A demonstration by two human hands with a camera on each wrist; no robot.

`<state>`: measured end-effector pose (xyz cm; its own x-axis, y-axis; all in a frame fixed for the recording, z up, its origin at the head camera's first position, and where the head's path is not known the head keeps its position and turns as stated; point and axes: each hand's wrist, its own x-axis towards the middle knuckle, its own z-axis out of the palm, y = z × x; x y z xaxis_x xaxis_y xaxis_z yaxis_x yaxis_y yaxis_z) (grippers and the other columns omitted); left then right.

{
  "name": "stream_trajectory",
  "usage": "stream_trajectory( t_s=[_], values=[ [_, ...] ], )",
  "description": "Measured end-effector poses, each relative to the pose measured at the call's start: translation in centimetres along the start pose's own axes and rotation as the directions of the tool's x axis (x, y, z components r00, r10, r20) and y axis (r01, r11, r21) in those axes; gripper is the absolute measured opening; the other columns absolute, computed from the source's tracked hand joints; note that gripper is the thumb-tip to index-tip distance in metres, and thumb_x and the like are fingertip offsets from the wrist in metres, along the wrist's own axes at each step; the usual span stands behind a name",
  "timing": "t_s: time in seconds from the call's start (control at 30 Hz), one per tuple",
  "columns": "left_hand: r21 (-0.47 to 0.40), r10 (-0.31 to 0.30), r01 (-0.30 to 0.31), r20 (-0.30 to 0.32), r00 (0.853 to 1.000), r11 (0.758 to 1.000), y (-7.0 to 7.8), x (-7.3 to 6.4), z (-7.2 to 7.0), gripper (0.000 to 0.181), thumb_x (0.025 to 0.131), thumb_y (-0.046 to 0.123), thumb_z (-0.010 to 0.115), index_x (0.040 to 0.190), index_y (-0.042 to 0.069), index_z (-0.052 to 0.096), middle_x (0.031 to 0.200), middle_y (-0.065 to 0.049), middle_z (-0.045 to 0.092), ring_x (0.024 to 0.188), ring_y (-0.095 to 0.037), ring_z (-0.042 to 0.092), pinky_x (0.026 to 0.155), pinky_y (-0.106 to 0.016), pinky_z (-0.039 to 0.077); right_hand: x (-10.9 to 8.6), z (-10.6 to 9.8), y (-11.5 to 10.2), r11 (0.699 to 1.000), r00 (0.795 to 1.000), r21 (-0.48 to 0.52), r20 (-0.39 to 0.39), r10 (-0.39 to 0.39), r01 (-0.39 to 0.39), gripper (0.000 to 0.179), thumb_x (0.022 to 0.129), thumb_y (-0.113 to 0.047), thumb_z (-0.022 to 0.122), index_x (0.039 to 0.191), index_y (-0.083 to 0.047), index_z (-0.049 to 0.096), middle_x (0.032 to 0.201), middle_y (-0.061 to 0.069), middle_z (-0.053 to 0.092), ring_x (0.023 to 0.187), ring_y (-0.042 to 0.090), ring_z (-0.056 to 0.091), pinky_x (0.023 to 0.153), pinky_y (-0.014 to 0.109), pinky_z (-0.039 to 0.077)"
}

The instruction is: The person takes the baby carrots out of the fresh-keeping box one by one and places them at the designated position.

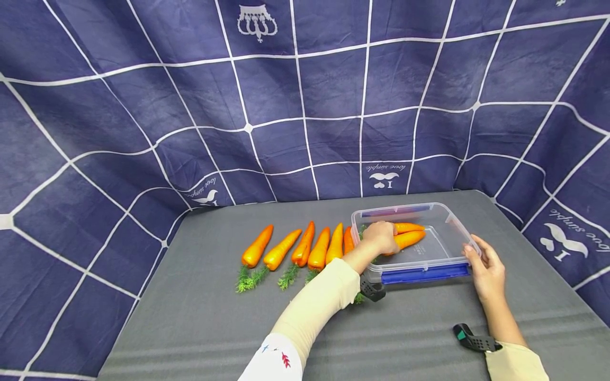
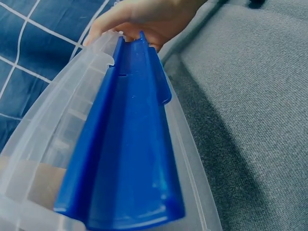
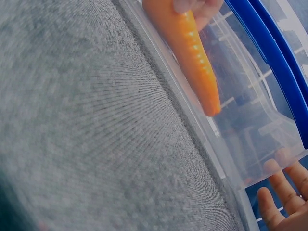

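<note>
A clear plastic container [image 1: 450, 241] with blue latch flaps stands without a lid on the table's right side. My left hand [image 1: 381, 238] reaches over its left wall and grips an orange carrot [image 1: 411, 240] inside, close to the bottom. Another carrot [image 1: 409, 227] lies just behind that one. In the right wrist view, fingertips [image 3: 183, 5] press on the held carrot [image 3: 199, 72] behind the clear wall. My right hand [image 1: 488, 272] holds the container's right front corner, thumb at the rim and fingers along the outside. The near latch flap [image 2: 132, 125] hangs down in the left wrist view.
Left of the container, several carrots [image 1: 257, 246] with green leafy tops [image 1: 252, 279] lie in a row, tips pointing away. My left forearm [image 1: 319, 301] covers some of the tops. A blue checked curtain [image 1: 329, 143] surrounds the grey table [image 1: 190, 317] at the back and sides.
</note>
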<state>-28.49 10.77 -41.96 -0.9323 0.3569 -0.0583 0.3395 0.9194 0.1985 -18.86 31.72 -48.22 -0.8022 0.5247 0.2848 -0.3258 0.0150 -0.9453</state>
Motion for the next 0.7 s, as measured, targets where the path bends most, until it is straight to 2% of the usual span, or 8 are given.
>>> stream_trajectory(
  t_s=[0.1,0.33,0.43,0.53,0.63,0.7],
  values=[
    [0.016,-0.009,0.008,0.012,1.0,1.0,0.1,0.0,0.1,0.032,0.072,0.044,0.081,0.1,0.031,0.072,0.096,0.011,0.065,0.083,-0.009,0.058,0.06,-0.025,0.046,-0.1,0.0,0.1,1.0,1.0,0.006,0.004,0.001,-0.001,0.031,0.094,0.003,0.058,0.121,-0.009,0.067,0.086,-0.016,0.071,0.074,-0.004,0.065,0.064,0.007,0.045],
    [0.012,-0.017,0.017,0.035,0.999,1.0,0.1,0.1,0.3,0.023,0.069,0.04,0.084,0.08,0.027,0.068,0.08,0.008,0.058,0.072,-0.01,0.054,0.053,-0.024,0.042,-0.1,-0.1,0.1,0.999,1.0,-0.032,0.004,-0.003,0.003,0.031,0.094,0.001,0.059,0.121,-0.012,0.067,0.087,-0.018,0.071,0.075,-0.005,0.064,0.064,0.006,0.044],
    [0.004,-0.014,0.014,0.036,0.999,1.0,0.0,-0.1,0.1,0.024,0.068,0.039,0.084,0.081,0.028,0.067,0.08,0.011,0.059,0.074,-0.009,0.055,0.055,-0.022,0.042,-0.1,-0.1,0.1,0.999,1.0,-0.042,0.015,-0.009,0.009,0.031,0.095,-0.001,0.059,0.122,-0.013,0.066,0.087,-0.019,0.07,0.076,-0.005,0.064,0.064,0.006,0.044],
    [-0.035,0.002,-0.001,0.03,1.0,0.999,-0.2,-0.4,-0.3,0.027,0.068,0.04,0.085,0.086,0.029,0.068,0.084,0.013,0.061,0.078,-0.007,0.056,0.059,-0.02,0.042,0.0,-0.1,0.2,0.999,1.0,-0.034,0.018,-0.007,0.007,0.031,0.095,-0.001,0.059,0.122,-0.012,0.066,0.088,-0.019,0.07,0.076,-0.005,0.064,0.065,0.006,0.044],
    [-0.143,0.019,-0.016,0.018,1.0,0.99,-0.4,-0.6,-0.8,0.029,0.067,0.037,0.086,0.087,0.026,0.069,0.084,0.013,0.063,0.076,-0.007,0.057,0.059,-0.019,0.041,0.1,-0.1,0.3,1.0,1.0,-0.028,0.009,0.001,-0.001,0.031,0.094,0.0,0.059,0.122,-0.013,0.066,0.087,-0.019,0.071,0.076,-0.004,0.065,0.065,0.006,0.044],
    [-0.236,0.023,-0.02,0.007,1.0,0.972,-0.6,-0.7,-1.1,0.029,0.066,0.034,0.087,0.087,0.024,0.07,0.082,0.012,0.063,0.073,-0.007,0.056,0.058,-0.018,0.041,0.1,-0.1,0.3,1.0,1.0,-0.027,0.004,0.006,-0.006,0.032,0.094,0.001,0.059,0.121,-0.014,0.067,0.087,-0.018,0.071,0.076,-0.004,0.065,0.065,0.006,0.045]
  ],
)
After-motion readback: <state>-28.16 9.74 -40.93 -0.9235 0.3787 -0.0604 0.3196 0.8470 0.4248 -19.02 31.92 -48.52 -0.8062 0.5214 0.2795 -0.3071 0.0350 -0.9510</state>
